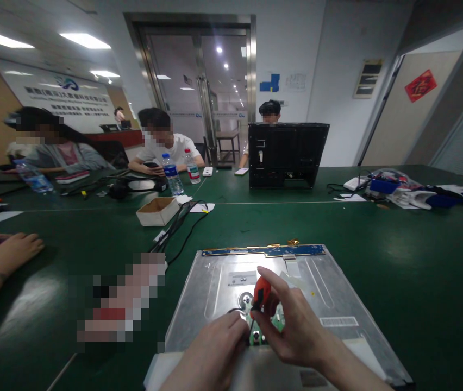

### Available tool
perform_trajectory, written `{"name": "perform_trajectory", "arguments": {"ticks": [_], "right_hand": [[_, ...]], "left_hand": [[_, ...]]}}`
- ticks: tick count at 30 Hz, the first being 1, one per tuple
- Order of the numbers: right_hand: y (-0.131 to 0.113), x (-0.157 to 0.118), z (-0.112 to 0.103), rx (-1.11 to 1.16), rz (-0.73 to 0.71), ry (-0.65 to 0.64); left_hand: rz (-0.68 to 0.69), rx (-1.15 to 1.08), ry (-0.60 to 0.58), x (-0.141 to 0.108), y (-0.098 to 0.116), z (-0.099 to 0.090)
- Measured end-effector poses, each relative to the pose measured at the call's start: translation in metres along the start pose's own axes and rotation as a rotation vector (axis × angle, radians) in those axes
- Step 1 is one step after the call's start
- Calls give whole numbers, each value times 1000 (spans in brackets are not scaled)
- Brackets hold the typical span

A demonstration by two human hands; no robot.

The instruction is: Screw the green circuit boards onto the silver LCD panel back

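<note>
My right hand (296, 320) grips a small screwdriver (261, 292) with a red-orange and black handle, its shaft pointing down at a green circuit board (258, 338). Fingers curled, my left hand (215, 350) rests at the board's left edge; whatever is under its fingertips is hidden. The board sits on the silver metal back of a flat display panel (219, 296), which lies flat on the table. Along the panel's far edge runs a narrow blue circuit strip (264, 251). A round metal part (245, 300) is just beyond the left fingertips.
An open cardboard box (157, 212) and black cables (176, 225) lie on the green table (419, 260). A black monitor casing (288, 155) stands at the back. Bagged items and gloves (414, 193) are at right, bottles (172, 175) at left. Another person's hands (7, 252) rest at far left.
</note>
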State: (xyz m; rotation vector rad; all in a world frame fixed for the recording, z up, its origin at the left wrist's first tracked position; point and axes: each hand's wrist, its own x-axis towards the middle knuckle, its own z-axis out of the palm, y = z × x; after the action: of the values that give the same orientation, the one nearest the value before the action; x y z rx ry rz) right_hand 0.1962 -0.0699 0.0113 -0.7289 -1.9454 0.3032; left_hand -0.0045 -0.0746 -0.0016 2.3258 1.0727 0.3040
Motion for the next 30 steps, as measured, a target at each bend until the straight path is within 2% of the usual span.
{"name": "perform_trajectory", "arguments": {"ticks": [8, 15, 23, 30], "right_hand": [[3, -2, 2, -79, 13, 1], [-2, 1, -2, 7, 33, -5], [4, -1, 4, -31, 5, 29], [2, -1, 0, 35, 72, -40]], "left_hand": [[-32, -9, -8, -1, 4, -1], [-43, 13, -23, -2, 9, -6], [-22, 10, 0, -1, 4, -4], [0, -2, 18, 0, 6, -4]]}}
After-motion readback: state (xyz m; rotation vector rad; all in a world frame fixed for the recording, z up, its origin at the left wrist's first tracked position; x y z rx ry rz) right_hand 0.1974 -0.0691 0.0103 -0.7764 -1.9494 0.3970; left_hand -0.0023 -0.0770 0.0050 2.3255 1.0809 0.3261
